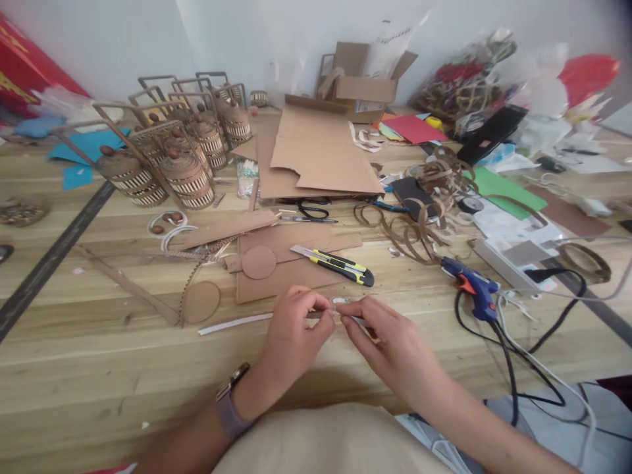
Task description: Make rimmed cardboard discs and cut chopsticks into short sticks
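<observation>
Pinched between the thumb and fingers of my left hand (297, 332) is a narrow paper strip (234, 324), whose white tail runs out to the left over the table. My right hand (395, 334) is closed at the tips just beside it, on a part of the strip that shows brownish between the hands. The fingers hide most of what lies there. Beyond my hands, a yellow and black utility knife (340, 264) with its blade out rests on cardboard pieces (296, 280). Two cardboard discs, one on those pieces (259, 263) and one on the table (201, 302), lie to the left.
A blue hot glue gun (474, 289) with trailing cables stands at right, near a power strip (513, 263). Curled brown strips (419, 217) lie behind it. Several lidded cardboard pots (187, 181) with tall handles fill the back left. Cardboard sheets (320, 151) and scissors (313, 209) lie mid-table.
</observation>
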A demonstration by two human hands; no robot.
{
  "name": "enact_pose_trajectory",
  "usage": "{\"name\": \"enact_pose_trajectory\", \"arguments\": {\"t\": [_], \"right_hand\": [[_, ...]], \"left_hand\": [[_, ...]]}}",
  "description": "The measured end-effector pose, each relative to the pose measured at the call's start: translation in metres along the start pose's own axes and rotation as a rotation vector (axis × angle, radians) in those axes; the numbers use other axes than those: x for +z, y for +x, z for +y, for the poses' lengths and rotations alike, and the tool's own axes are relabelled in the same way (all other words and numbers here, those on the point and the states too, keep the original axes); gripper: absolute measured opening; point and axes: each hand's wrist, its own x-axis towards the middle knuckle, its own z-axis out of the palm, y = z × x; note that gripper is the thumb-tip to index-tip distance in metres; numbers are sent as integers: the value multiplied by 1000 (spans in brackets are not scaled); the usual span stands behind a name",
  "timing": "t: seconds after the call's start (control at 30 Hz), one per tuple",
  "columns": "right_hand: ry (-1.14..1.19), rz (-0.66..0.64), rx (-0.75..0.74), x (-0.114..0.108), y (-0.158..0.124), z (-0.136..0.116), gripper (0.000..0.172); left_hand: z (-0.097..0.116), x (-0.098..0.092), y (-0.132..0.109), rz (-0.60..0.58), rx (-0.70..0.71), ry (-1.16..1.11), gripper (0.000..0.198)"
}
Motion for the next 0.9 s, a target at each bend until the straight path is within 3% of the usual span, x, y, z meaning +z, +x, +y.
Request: {"name": "enact_pose_trajectory", "arguments": {"t": [0.13, 0.23, 0.3, 0.4, 0.53, 0.67, 0.77, 0.9], "right_hand": [[-60, 162, -123, 8, -9, 2, 17], [-119, 238, -114, 5, -18, 7, 16], [-155, 245, -77, 3, -22, 13, 23], [-168, 255, -56, 11, -23, 22, 33], [-185, 262, -41, 36, -19, 34, 25], [-177, 118, -41, 55, -20, 41, 18], [-121, -31, -77, 52, -20, 42, 31], [-146, -17, -27, 29, -11, 52, 25]], "left_hand": [[-4, -8, 4, 72, -124, -98, 11], [-13, -31, 12, 251, -291, -192, 14], [-18, -47, 17, 366, -311, -196, 16], [-18, -56, 18, 265, -262, -187, 19], [-15, -43, 11, 151, -226, -295, 16], [-18, -33, 5, 89, -267, -370, 17], [-22, -34, 5, 69, -303, -403, 19], [-26, -37, 7, 70, -338, -457, 25]]}}
